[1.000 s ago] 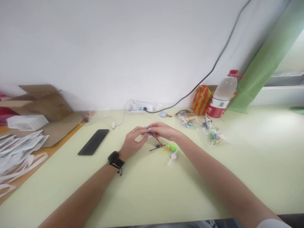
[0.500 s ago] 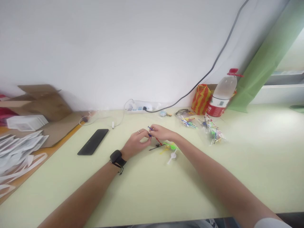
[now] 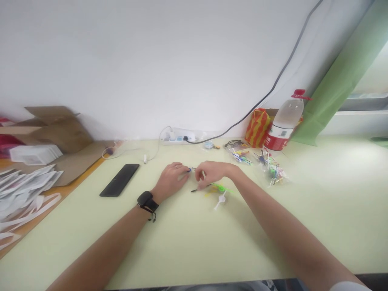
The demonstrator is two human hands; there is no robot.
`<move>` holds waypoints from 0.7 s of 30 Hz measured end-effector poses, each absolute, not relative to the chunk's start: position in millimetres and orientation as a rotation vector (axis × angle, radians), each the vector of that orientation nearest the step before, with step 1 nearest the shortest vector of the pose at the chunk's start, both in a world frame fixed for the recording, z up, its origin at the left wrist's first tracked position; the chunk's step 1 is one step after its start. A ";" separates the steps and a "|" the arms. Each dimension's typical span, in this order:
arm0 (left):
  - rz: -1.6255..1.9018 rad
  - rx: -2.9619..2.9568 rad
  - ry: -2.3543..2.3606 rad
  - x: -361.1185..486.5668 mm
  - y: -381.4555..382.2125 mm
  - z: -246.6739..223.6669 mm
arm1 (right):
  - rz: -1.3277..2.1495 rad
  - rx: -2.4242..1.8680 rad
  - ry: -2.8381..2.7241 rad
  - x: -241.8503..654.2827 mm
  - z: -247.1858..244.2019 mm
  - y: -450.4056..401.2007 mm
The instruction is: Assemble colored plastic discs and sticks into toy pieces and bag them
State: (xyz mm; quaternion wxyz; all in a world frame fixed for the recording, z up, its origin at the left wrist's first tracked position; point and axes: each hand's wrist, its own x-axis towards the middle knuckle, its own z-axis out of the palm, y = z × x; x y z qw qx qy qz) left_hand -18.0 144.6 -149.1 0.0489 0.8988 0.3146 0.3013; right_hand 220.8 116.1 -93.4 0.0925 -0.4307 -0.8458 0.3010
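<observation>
My left hand (image 3: 172, 180), wearing a ring and a black watch, rests on the table with a small blue plastic piece (image 3: 189, 169) at its closed fingertips. Just to its right, my right hand (image 3: 210, 173) reaches down with bent fingers and a gap between thumb and forefinger. Its lowest fingertip is beside a thin black plastic piece (image 3: 194, 190), partly hidden by the hand. Close by lie a bright green piece (image 3: 221, 188), a yellow piece (image 3: 209, 194) and a white piece (image 3: 222, 199) with a round middle and thin arms.
A black phone (image 3: 119, 180) lies to the left. Behind the hands is a power strip (image 3: 177, 137) with cables. Bags of colourful plastic pieces (image 3: 274, 171), a striped bag (image 3: 257, 127) and a large bottle (image 3: 285, 123) stand back right. Cardboard (image 3: 60, 129) and white packets (image 3: 27, 186) fill the left.
My hands have separated. The right hand has let go of the blue piece and moved down over the black and red pieces; the red one is now hidden. The blue piece is lower, by my left fingertips.
</observation>
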 end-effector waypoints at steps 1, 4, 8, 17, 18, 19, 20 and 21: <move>0.951 2.715 0.974 -18.8 143.9 -148.1 | 0.962 -1.264 -2.536 219.7 -93.1 115.2; 1.110 2.579 1.022 -19.4 139.9 -142.7 | 1.045 -1.163 -2.457 218.0 -93.1 114.7; 1.329 2.220 1.017 -16.2 132.0 -135.0 | 1.113 -1.056 -2.028 214.7 -90.3 117.1; 1.363 2.035 0.920 -1.1 118.9 -136.0 | 1.627 -0.853 -1.017 177.9 -102.4 117.1; 1.384 2.013 0.923 -1.0 119.6 -136.5 | 1.631 -0.852 -0.989 173.7 -104.7 116.6; 1.400 1.994 0.929 -1.3 120.5 -136.9 | 1.628 -0.861 -0.982 169.9 -106.8 116.3; 1.416 1.982 0.935 -1.9 121.7 -137.2 | 1.625 -0.876 -0.987 166.9 -108.6 116.0; 1.430 1.977 0.939 -2.7 123.0 -137.3 | 1.620 -0.894 -0.992 164.5 -110.2 115.9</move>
